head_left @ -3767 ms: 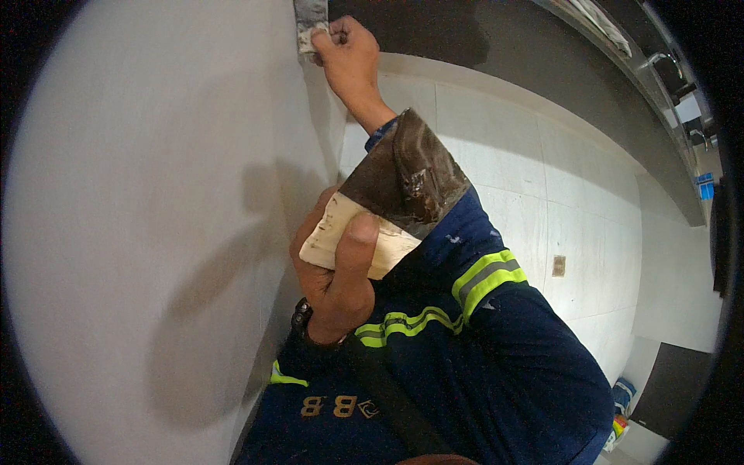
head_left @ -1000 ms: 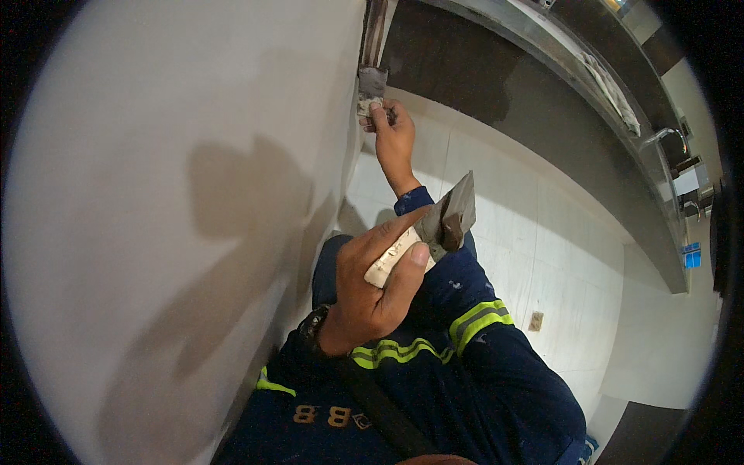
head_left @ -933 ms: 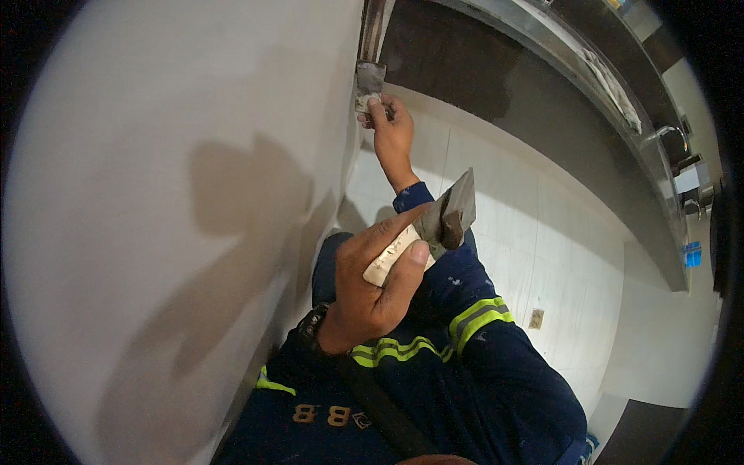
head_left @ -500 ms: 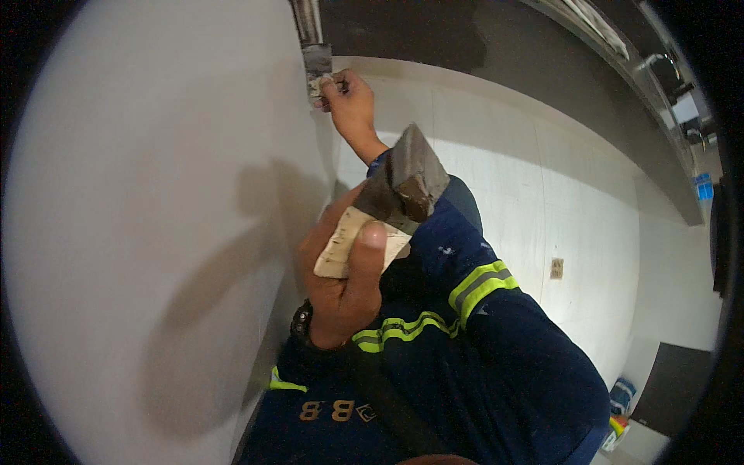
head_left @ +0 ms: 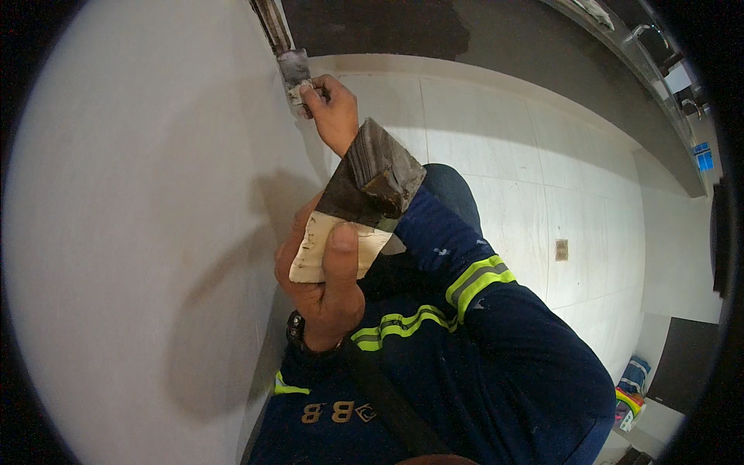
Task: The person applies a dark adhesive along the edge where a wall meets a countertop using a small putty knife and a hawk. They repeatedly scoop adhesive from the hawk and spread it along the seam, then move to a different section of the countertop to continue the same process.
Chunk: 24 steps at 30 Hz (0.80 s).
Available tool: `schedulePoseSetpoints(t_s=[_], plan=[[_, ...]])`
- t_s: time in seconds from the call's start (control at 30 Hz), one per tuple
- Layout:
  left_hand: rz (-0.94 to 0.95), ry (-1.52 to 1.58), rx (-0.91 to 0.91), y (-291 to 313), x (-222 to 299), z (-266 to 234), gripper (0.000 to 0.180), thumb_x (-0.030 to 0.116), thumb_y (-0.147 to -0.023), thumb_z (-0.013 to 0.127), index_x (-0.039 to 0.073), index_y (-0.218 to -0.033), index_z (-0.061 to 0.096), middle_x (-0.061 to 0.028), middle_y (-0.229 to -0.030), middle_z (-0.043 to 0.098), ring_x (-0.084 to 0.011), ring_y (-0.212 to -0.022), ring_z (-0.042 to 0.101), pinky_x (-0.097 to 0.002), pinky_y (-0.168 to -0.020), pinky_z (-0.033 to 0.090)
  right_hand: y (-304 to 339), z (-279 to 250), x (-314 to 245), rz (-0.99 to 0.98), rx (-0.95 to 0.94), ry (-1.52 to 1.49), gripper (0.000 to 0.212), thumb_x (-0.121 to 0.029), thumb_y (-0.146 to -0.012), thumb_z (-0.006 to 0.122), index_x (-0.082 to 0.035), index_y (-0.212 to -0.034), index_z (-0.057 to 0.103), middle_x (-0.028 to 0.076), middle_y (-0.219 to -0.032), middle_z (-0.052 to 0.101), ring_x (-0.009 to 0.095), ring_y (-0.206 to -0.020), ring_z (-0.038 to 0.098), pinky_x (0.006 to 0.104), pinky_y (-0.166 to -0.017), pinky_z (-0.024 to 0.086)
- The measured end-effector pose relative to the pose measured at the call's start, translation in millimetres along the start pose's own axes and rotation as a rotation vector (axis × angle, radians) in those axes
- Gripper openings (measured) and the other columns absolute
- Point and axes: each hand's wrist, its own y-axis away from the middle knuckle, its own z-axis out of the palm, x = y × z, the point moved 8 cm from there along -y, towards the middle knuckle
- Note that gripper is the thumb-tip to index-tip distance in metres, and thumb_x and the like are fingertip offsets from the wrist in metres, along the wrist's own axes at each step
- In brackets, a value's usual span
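At eight o'clock, the left hand (head_left: 329,291) grips a likely stiff broad scraper (head_left: 370,174) by its handle (head_left: 308,254), the right hand (head_left: 335,107) at eleven a small scraper (head_left: 294,67).

Pale floor tiles (head_left: 496,139) spread to the right of the left hand (head_left: 335,297) and right hand (head_left: 335,116), with a small tan square (head_left: 562,249) set among them. Beyond the right hand, farther right, a counter (head_left: 635,81) bears a whitish cloth (head_left: 595,13).

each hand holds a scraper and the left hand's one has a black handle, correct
Not quite: the head view shows that the scraper in the left hand has a cream handle, not a black one. The right hand does hold another scraper.
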Motion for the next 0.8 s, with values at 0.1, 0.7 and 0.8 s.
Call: schedulePoseSetpoints(t_s=[0.1, 0.7, 0.8], plan=[[0.02, 0.01, -0.006, 7.5, -6.6, 2.5, 0.041, 0.028, -0.09, 0.052, -0.007, -0.11, 0.058, -0.0117, -0.077, 0.065, -0.0148, -0.068, 0.063, -0.0272, -0.06, 0.048, -2.2, -0.4, -6.3, -0.022, -0.014, -0.041, 0.025, -0.018, -0.09, 0.06, 0.006, -0.093, 0.059, 0.011, -0.074, 0.065, 0.013, -0.062, 0.063, 0.0265, -0.055, 0.05], [0.024, -0.031, -0.004, -4.3, -4.2, -2.6, 0.038, 0.027, -0.09, 0.052, -0.007, -0.104, 0.061, -0.0129, -0.074, 0.063, -0.017, -0.064, 0.062, -0.0291, -0.057, 0.046, 9.2, 5.3, -24.1, 0.158, -0.019, -0.241, 0.022, -0.015, -0.089, 0.061, 0.006, -0.09, 0.057, 0.01, -0.073, 0.063, 0.013, -0.061, 0.062, 0.0255, -0.054, 0.049], [0.021, -0.022, -0.008, 15.9, -15.0, 0.2, 0.037, 0.026, -0.09, 0.052, -0.007, -0.106, 0.061, -0.0125, -0.072, 0.063, -0.0168, -0.061, 0.062, -0.0289, -0.054, 0.045, 3.4, -4.2, -57.9, -0.025, -0.039, -0.124, 0.023, -0.016, -0.089, 0.061, 0.007, -0.091, 0.057, 0.01, -0.076, 0.064, 0.013, -0.062, 0.063, 0.0254, -0.055, 0.051]])
